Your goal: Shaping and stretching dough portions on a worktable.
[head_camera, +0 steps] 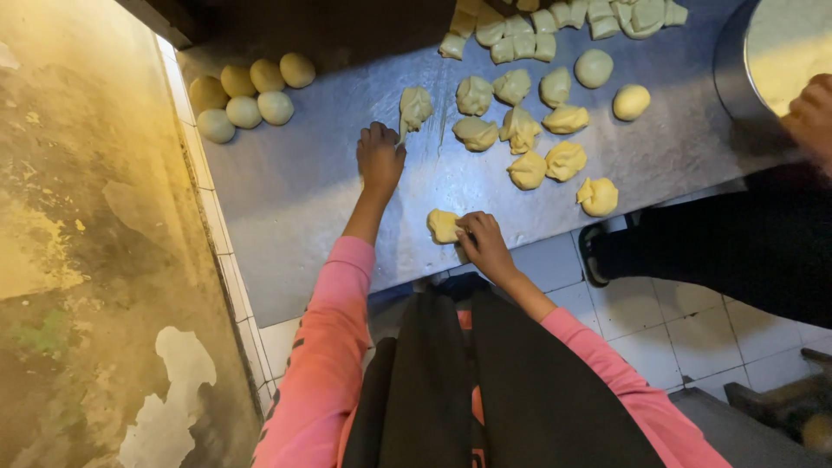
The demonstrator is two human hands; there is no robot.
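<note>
Six smooth dough balls (247, 94) sit grouped on the steel table (295, 191) well to the left of the left hand (380, 158), whose fingers are curled together, pressing down on the metal just below a torn dough lump (415, 107). To the right of that hand and nearer the table's front edge, the right hand (485, 244) pinches a pale dough piece (443, 225) between thumb and fingers. Farther right of the left hand lie scattered rough dough pieces (529, 130), and a co-worker's hand (810, 113) rests at a metal bowl (763, 52).
</note>
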